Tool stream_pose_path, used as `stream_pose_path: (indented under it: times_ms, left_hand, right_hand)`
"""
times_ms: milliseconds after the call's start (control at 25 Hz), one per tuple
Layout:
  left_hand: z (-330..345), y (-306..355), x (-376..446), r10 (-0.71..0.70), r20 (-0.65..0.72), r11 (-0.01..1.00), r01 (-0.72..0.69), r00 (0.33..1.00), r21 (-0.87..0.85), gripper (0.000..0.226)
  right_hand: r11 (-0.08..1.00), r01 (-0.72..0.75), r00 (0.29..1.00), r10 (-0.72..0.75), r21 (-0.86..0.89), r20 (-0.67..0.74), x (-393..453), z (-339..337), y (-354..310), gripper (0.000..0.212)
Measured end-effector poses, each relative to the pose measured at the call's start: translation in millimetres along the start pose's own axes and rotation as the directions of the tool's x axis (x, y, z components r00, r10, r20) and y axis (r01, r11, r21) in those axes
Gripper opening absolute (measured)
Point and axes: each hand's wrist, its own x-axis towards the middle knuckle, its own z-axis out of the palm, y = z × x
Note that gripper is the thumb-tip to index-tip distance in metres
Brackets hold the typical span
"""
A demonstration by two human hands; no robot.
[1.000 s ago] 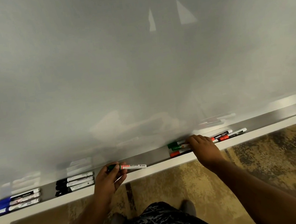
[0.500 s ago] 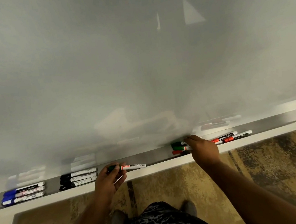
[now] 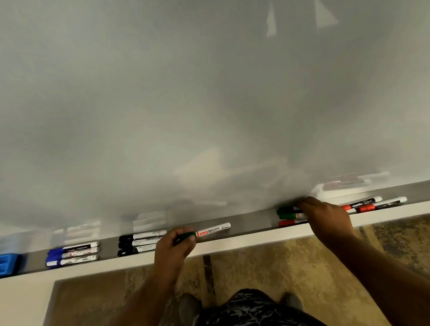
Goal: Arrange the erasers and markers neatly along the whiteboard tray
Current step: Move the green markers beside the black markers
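Now the left hand grips a green-capped marker over the tray. At 3 o'clock, the right hand curls onto clustered green and red markers; its grip is hidden.

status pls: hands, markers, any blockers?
Left hand shut on green marker, held above tray. Right hand on mixed green/red markers, grip unclear. No blockers seen.

Single head-worn wide-angle view, facing forward and down, close to the whiteboard. Tray crosses the lower frame, extending left of the left hand and right of the right hand; floor below.
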Motion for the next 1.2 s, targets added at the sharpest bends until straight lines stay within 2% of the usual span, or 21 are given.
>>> stream_pose_path:
  times_ms: [120, 200, 320, 400, 480, 640, 760, 880, 1000, 1200]
  left_hand:
    - [-9, 7, 4, 0.162, 0.037, 0.946, -0.166, 0.986, 0.278, 0.026]
    - [-10, 7, 9, 0.229, 0.087, 0.867, -0.244, 0.969, 0.434, 0.03]
    - [-16, 0, 14, 0.278, 0.153, 0.705, -0.31, 0.948, 0.638, 0.035]
    - [-20, -7, 15, 0.283, 0.167, 0.634, -0.315, 0.944, 0.706, 0.04]
    - [-24, -12, 16, 0.255, 0.176, 0.63, -0.301, 0.951, 0.715, 0.047]
    - [-40, -12, 12, 0.214, 0.157, 0.709, -0.264, 0.964, 0.654, 0.057]
    - [-53, -12, 6, 0.239, 0.092, 0.748, -0.244, 0.967, 0.617, 0.054]
    - [-63, -9, -1, 0.262, 0.052, 0.75, -0.237, 0.964, 0.617, 0.051]
    - [-70, -5, -6, 0.261, 0.033, 0.762, -0.226, 0.965, 0.607, 0.048]
    - [-71, 0, -9, 0.231, 0.034, 0.801, -0.21, 0.972, 0.561, 0.046]
  right_hand:
    - [0.99, 0.072, 0.994, -0.06, 0.125, -0.097, -5, -1, -22, 0.044]
    - [0.967, 0.138, 0.982, -0.105, 0.215, -0.158, -8, -2, -46, 0.042]
    - [0.924, 0.244, 0.962, -0.192, 0.294, -0.195, -5, -8, -94, 0.045]
    - [0.903, 0.299, 0.949, -0.248, 0.308, -0.193, 2, -9, -125, 0.045]
    - [0.886, 0.337, 0.939, -0.292, 0.319, -0.182, 11, -5, -153, 0.043]
    - [0.89, 0.353, 0.935, -0.324, 0.287, -0.144, 26, 9, -190, 0.038]
    - [0.91, 0.318, 0.948, -0.303, 0.265, -0.095, 35, 23, -209, 0.037]
    - [0.932, 0.266, 0.96, -0.278, 0.247, 0.014, 40, 35, -221, 0.034]
    - [0.932, 0.223, 0.962, -0.258, 0.286, 0.089, 43, 37, -224, 0.036]
    - [0.928, 0.191, 0.975, -0.217, 0.319, 0.048, 33, 35, -218, 0.034]
